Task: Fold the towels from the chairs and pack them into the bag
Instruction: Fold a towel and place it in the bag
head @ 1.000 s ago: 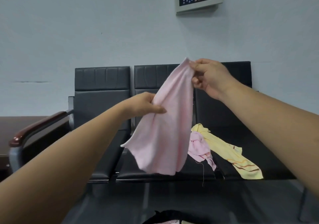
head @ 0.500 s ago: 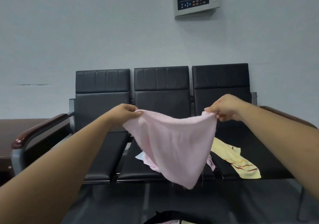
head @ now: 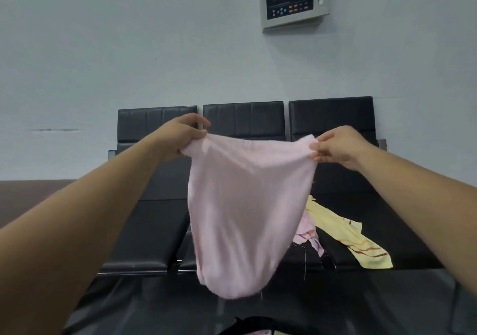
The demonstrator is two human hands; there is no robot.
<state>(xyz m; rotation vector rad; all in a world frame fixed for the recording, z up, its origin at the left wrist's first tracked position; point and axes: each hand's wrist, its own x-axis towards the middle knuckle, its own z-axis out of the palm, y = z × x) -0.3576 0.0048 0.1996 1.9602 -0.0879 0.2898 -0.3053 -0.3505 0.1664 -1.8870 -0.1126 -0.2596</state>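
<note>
Both hands have risen, left hand (head: 180,138) and right hand (head: 335,146) pinching the towel (head: 245,205) corners; I judge a loose pinch drops it

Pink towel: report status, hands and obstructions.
Left hand and right hand pinch pink towel top corners, hanging open. Yellow towel waits on chairs. Nothing obstructing.
</note>
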